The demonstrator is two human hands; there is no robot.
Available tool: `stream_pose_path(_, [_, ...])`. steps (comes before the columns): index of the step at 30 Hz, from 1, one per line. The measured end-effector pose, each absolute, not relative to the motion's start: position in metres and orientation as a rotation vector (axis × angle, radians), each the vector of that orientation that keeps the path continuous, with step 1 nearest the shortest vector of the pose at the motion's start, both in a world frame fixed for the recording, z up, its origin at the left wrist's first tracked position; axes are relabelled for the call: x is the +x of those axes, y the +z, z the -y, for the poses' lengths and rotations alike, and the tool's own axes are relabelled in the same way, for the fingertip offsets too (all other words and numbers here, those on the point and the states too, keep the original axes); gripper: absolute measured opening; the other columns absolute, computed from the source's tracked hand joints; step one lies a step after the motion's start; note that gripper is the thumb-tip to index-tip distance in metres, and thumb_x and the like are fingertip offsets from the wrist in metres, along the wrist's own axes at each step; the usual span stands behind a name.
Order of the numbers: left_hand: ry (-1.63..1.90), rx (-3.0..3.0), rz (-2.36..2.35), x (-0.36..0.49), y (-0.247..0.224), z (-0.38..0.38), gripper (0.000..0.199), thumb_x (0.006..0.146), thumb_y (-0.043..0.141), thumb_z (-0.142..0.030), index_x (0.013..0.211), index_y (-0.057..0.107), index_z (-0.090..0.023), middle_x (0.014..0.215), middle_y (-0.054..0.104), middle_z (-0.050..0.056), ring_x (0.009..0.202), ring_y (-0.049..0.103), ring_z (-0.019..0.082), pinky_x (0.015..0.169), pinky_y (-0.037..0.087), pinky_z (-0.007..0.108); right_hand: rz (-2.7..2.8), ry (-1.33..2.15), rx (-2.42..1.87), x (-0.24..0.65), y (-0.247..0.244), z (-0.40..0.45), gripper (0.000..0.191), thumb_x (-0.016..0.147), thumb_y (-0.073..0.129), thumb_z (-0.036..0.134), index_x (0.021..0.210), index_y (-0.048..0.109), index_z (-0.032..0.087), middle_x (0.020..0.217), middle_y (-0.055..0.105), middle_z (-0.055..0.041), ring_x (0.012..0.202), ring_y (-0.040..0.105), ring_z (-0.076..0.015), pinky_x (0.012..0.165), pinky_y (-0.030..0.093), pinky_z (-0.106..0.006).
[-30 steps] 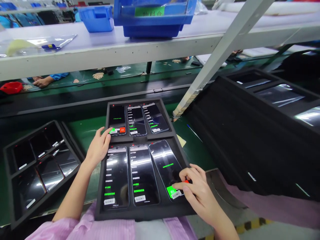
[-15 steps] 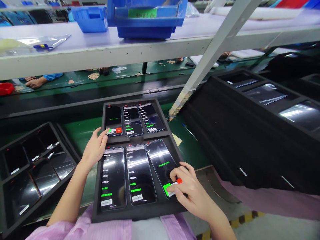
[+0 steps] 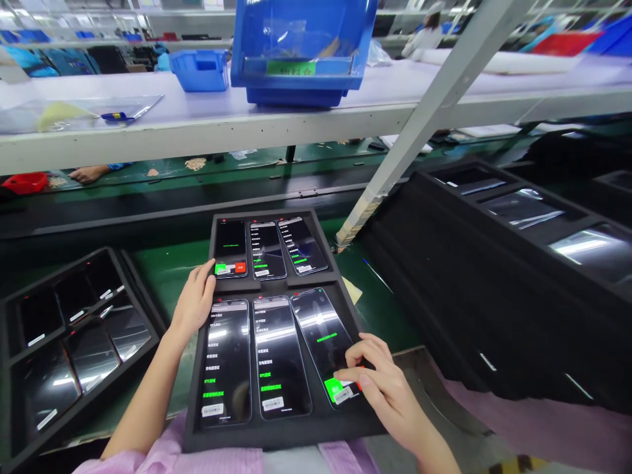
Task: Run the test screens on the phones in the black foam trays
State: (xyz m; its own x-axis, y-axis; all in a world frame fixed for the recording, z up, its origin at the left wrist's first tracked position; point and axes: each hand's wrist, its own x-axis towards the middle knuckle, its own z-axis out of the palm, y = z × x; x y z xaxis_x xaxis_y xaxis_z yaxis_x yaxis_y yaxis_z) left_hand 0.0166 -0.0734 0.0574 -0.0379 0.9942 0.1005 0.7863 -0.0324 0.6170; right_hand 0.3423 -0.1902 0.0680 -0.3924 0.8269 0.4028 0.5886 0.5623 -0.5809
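Note:
A black foam tray (image 3: 296,428) with several phones in two rows rests against my front. My left hand (image 3: 195,296) lies at the tray's left edge, fingers stretched out, its fingertips beside the back-left phone (image 3: 231,240), which shows a green and a red button. Over the lower part of the front-right phone (image 3: 320,339) is my right hand (image 3: 382,382), index finger extended close to the green button; whether it touches cannot be told. This phone lies tilted. The front-left phone (image 3: 227,355) and front-middle phone (image 3: 281,349) show lists with white and green lines.
Another tray of phones (image 3: 74,342) stands at the left. A black cloth (image 3: 444,283) and more phones in a tray (image 3: 523,210) are at the right. A slanted white post (image 3: 409,138) rises behind my tray. Blue bins (image 3: 301,95) stand on the shelf above.
My left hand has drawn back from the back-left phone's green button to the tray edge. My right index finger has shifted slightly off the green button. The whole view has tilted up a little.

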Motion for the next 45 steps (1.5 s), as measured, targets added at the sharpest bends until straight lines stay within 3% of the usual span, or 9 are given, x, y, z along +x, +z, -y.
stream_pose_path(7, [1.062, 1.519, -1.775, 0.018, 0.044, 0.093, 0.048, 0.089, 0.029, -0.041, 0.129, 0.042, -0.019, 0.133, 0.048, 0.009, 0.126, 0.041, 0.022, 0.108, 0.029, 0.041, 2.045, 0.394, -1.263, 0.342, 0.063, 0.19, 0.034, 0.09, 0.033, 0.019, 0.087, 0.066, 0.024, 0.077, 0.054, -0.0006, 0.077, 0.054, -0.0151, 0.088, 0.039, -0.041])
stream_pose_path(12, [1.136, 1.354, -1.641, 0.02, 0.039, 0.135, 0.052, 0.089, 0.03, -0.048, 0.132, 0.038, -0.02, 0.14, 0.041, 0.008, 0.131, 0.035, 0.02, 0.111, 0.023, 0.039, 2.029, 0.299, -1.39, 0.344, 0.058, 0.194, 0.034, 0.091, 0.033, 0.026, 0.097, 0.066, 0.027, 0.091, 0.056, -0.0045, 0.091, 0.052, -0.0205, 0.081, 0.041, -0.04])
stream_pose_path(19, [1.16, 1.277, -1.612, 0.024, 0.034, 0.172, 0.055, 0.089, 0.03, -0.051, 0.134, 0.035, -0.02, 0.143, 0.036, 0.008, 0.133, 0.031, 0.022, 0.112, 0.023, 0.041, 2.036, 0.249, -1.484, 0.349, 0.048, 0.194, 0.032, 0.092, 0.033, 0.03, 0.115, 0.055, 0.031, 0.112, 0.052, -0.0049, 0.107, 0.047, -0.0237, 0.087, 0.037, -0.044])
stream_pose_path(28, [1.166, 1.2, -1.567, 0.028, 0.028, 0.173, 0.055, 0.091, 0.021, -0.045, 0.14, 0.021, -0.023, 0.148, 0.026, 0.004, 0.135, 0.025, 0.019, 0.112, 0.023, 0.037, 1.773, 0.567, -1.501, 0.346, 0.048, 0.194, 0.039, 0.091, 0.034, 0.043, 0.125, 0.046, 0.028, 0.126, 0.047, -0.0058, 0.12, 0.039, -0.0225, 0.097, 0.036, -0.043])
stream_pose_path(33, [1.266, 1.061, -1.465, 0.015, 0.019, 0.188, 0.058, 0.086, 0.036, -0.053, 0.136, 0.031, -0.023, 0.143, 0.036, 0.009, 0.13, 0.036, 0.025, 0.107, 0.031, 0.041, 1.552, 0.387, -1.608, 0.332, 0.063, 0.203, 0.037, 0.091, 0.035, 0.04, 0.122, 0.049, 0.025, 0.121, 0.052, -0.0071, 0.116, 0.043, -0.0224, 0.096, 0.038, -0.044])
stream_pose_path(36, [1.474, 1.009, -1.716, -0.037, 0.001, 0.204, 0.059, 0.081, 0.046, -0.052, 0.13, 0.039, -0.02, 0.135, 0.045, 0.012, 0.125, 0.042, 0.028, 0.105, 0.032, 0.043, 1.626, 0.23, -1.513, 0.293, 0.086, 0.218, 0.032, 0.091, 0.037, 0.03, 0.12, 0.051, 0.025, 0.117, 0.054, -0.0069, 0.115, 0.045, -0.0218, 0.099, 0.035, -0.045])
stream_pose_path(38, [1.538, 1.01, -2.098, -0.087, -0.011, 0.218, 0.054, 0.082, 0.043, -0.045, 0.128, 0.042, -0.018, 0.132, 0.046, 0.012, 0.126, 0.04, 0.028, 0.107, 0.028, 0.045, 1.897, 0.346, -1.216, 0.253, 0.103, 0.226, 0.031, 0.09, 0.039, 0.025, 0.118, 0.051, 0.026, 0.111, 0.057, -0.0056, 0.11, 0.048, -0.0196, 0.101, 0.033, -0.042])
stream_pose_path(41, [1.327, 0.949, -2.634, -0.162, -0.025, 0.24, 0.054, 0.081, 0.04, -0.035, 0.129, 0.041, -0.01, 0.132, 0.043, 0.019, 0.128, 0.033, 0.035, 0.104, 0.028, 0.052, 2.259, 0.806, -0.664, 0.183, 0.118, 0.228, 0.029, 0.088, 0.043, 0.025, 0.117, 0.051, 0.024, 0.103, 0.06, -0.0044, 0.1, 0.054, -0.0164, 0.101, 0.034, -0.038])
stream_pose_path(45, [1.003, 0.699, -2.79, -0.223, -0.04, 0.257, 0.05, 0.087, 0.032, -0.025, 0.13, 0.035, 0.001, 0.126, 0.043, 0.03, 0.123, 0.038, 0.04, 0.096, 0.033, 0.056, 2.277, 1.267, -0.674, 0.083, 0.098, 0.215, 0.029, 0.088, 0.038, 0.021, 0.112, 0.055, 0.023, 0.105, 0.061, -0.0041, 0.102, 0.053, -0.0144, 0.093, 0.042, -0.031])
